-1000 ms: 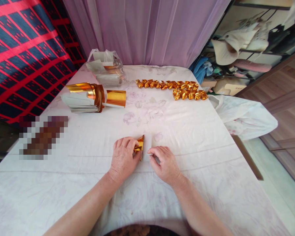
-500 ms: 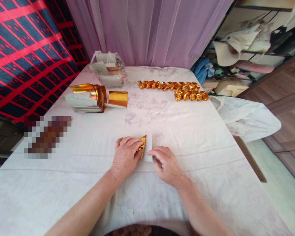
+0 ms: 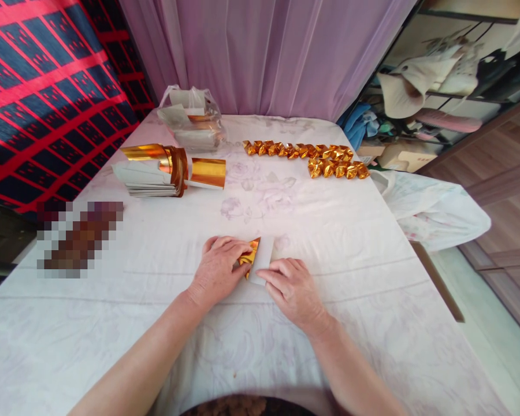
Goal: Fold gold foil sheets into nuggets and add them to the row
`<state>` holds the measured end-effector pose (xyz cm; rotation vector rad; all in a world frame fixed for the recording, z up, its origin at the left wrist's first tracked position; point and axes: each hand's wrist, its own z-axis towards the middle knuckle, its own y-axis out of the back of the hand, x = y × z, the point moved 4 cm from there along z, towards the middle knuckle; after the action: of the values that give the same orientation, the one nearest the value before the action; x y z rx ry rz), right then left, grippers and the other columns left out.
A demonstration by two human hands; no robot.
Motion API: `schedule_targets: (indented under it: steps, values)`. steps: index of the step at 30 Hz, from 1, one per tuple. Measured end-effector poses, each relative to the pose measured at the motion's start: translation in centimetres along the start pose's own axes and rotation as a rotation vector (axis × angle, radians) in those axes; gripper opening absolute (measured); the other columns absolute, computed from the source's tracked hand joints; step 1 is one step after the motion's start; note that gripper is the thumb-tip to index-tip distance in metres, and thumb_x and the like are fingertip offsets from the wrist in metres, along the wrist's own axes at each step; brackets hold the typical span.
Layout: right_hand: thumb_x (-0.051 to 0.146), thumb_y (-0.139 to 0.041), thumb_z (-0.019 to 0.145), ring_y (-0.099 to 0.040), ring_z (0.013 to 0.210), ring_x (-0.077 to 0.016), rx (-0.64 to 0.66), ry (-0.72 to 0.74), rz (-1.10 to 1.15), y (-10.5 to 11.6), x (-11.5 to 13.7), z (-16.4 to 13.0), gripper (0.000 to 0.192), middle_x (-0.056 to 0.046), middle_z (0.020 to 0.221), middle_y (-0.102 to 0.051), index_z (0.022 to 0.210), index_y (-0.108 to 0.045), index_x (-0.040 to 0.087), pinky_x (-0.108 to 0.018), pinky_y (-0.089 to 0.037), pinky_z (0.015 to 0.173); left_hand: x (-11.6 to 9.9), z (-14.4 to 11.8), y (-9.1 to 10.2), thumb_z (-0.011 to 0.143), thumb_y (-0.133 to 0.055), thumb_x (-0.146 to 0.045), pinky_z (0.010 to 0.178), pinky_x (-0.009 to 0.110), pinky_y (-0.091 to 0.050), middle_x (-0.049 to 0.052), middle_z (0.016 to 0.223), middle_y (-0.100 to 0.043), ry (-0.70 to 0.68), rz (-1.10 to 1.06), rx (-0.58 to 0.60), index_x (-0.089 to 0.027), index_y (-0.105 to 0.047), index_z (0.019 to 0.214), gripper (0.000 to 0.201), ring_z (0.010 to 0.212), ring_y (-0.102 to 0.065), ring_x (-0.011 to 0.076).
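In the head view, a sheet of gold foil paper [image 3: 264, 257] lies partly folded on the table between my hands. Its white back faces up on the right, and a gold folded flap with a pointed tip shows on the left. My left hand [image 3: 221, 268] holds the gold part, thumb and fingers over it, hiding the left end. From the right, my right hand [image 3: 292, 292] has its thumb and forefinger closed at the lower right edge of the white part.
Folded gold pieces [image 3: 299, 150] stand in rows at the back right. A stack of foil sheets [image 3: 153, 179], one loose gold sheet [image 3: 208, 172] and a clear plastic bag [image 3: 193, 118] of paper lie back left. A pixelated patch [image 3: 82, 240] covers something at left.
The paper has turned slightly clockwise, its top leaning right. My right thumb and forefinger have closed together at its edge, and my left thumb now shows on the gold flap.
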<state>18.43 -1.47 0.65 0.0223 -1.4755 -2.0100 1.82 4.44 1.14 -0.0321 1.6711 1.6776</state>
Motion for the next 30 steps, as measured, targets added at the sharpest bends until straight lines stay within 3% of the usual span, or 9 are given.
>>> schedule_targets:
  steps: [6,14,18,22,30]
  values:
    - [0.014,-0.061,0.087,-0.052,0.077,-0.0174,0.065,-0.008,-0.061,0.5,0.4,0.3,0.022,-0.001,0.083,-0.06,0.097,-0.073,0.03,-0.035,-0.036,0.077,0.2,-0.3,0.2,0.084,-0.066,-0.023,0.108,0.048,-0.031,-0.001,0.122,-0.07,-0.027,-0.023,0.034,-0.028,-0.064,0.111,0.028,0.12,-0.053,0.0246]
    - [0.022,-0.066,0.088,-0.054,0.087,-0.0197,0.021,0.003,-0.036,0.8,0.5,0.2,0.012,-0.003,0.094,-0.063,0.092,-0.074,0.03,-0.036,-0.036,0.081,0.3,-0.7,-0.1,0.083,-0.068,-0.026,0.112,0.052,-0.026,0.0,0.129,-0.066,-0.039,-0.023,0.069,-0.028,-0.061,0.116,0.034,0.128,-0.049,0.027]
    - [0.023,-0.063,0.091,-0.055,0.092,-0.0196,0.016,0.004,0.016,0.4,0.7,0.3,0.011,-0.003,0.101,-0.065,0.087,-0.073,0.028,-0.036,-0.037,0.084,0.4,-0.8,-0.2,0.082,-0.068,-0.022,0.113,0.053,-0.026,0.001,0.127,-0.067,-0.022,-0.03,0.058,-0.026,-0.061,0.102,0.022,0.126,-0.052,0.0255]
    - [0.023,-0.06,0.094,-0.057,0.086,-0.0178,0.041,0.003,0.088,-0.3,0.6,0.4,0.013,-0.002,0.09,-0.068,0.087,-0.071,0.025,-0.036,-0.038,0.08,0.2,-0.9,-0.1,0.085,-0.065,-0.02,0.112,0.055,-0.024,0.0,0.126,-0.067,-0.064,-0.015,0.074,-0.025,-0.063,0.086,0.005,0.127,-0.051,0.0256]
    - [0.022,-0.058,0.092,-0.06,0.086,-0.0184,-0.038,-0.119,0.159,-0.3,0.0,0.2,0.011,-0.003,0.088,-0.069,0.087,-0.068,0.022,-0.035,-0.04,0.079,0.2,-1.2,0.0,0.087,-0.064,-0.024,0.112,0.056,-0.025,0.001,0.125,-0.068,-0.083,0.011,0.07,-0.027,-0.067,0.086,0.005,0.127,-0.051,0.0265]
